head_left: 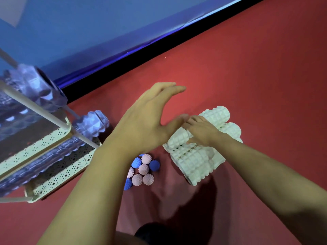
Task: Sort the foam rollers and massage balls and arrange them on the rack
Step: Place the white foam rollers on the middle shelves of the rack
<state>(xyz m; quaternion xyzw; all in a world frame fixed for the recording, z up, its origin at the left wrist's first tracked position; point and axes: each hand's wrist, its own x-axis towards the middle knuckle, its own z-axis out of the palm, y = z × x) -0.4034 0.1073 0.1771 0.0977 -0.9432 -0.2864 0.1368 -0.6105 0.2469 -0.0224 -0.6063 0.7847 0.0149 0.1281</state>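
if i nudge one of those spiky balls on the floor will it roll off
Probably only a little: the spiky balls are round, but their nubs should grip the red mat. They lie clustered and touching, so neighbours would likely block or scatter. They look light.

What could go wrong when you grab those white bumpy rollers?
The white foam rollers lie piled loosely on the red floor, so lifting the one under the right hand may send the others rolling. The spiky massage balls sit close beside the pile under the left arm; a bump could scatter them.
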